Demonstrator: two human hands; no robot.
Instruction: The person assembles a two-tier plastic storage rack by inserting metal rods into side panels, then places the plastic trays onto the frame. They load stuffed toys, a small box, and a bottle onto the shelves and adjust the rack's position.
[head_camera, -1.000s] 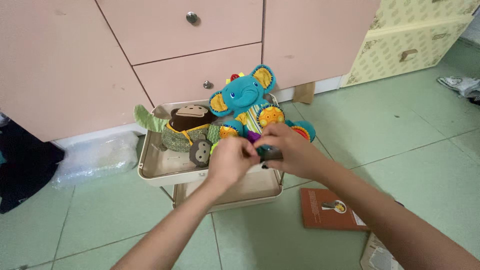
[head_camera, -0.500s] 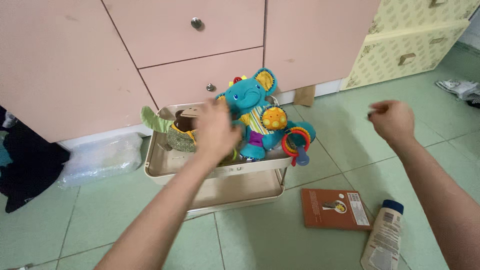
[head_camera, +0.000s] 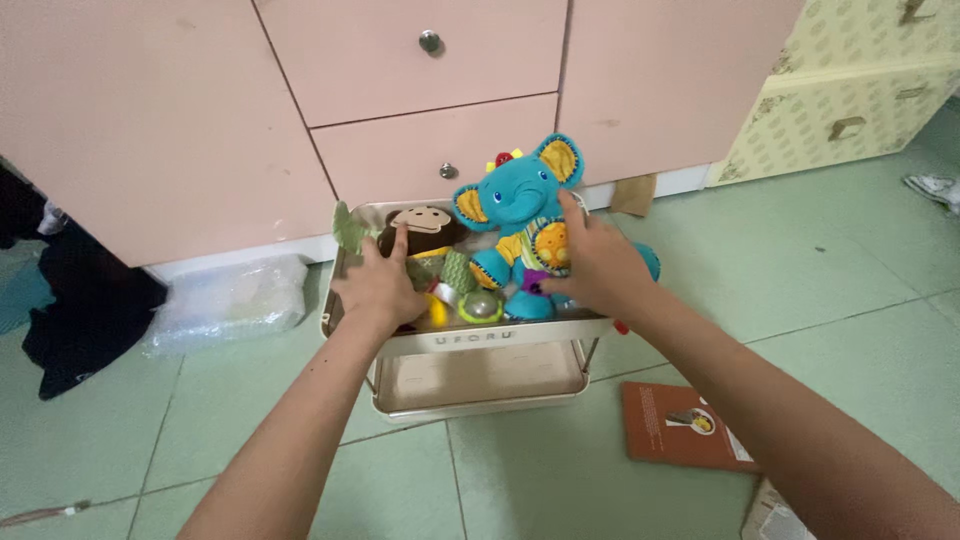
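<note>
Since half a second earlier, the right hand (head_camera: 592, 262) had swung in from out at the side and come down on the blue plush elephant (head_camera: 520, 215), while the left hand (head_camera: 378, 282) had dropped lower onto the toys. The right hand lay spread against the elephant's orange-patched side, fingers open and curved round it, thumb up toward the head (whether it truly gripped could not be told). The left hand rested palm down, fingers loosely apart, forefinger stretched to the brown monkey toy (head_camera: 425, 228), closed on nothing. Both forearms reached in straight from below. The elephant sat upright in the top tray of a cream two-tier cart (head_camera: 500, 338), before pink drawers (head_camera: 420, 150). The hands hid several small toys; a reddish book (head_camera: 680, 425) lay on the green floor, and a bottle at the bottom edge was cut off.
</note>
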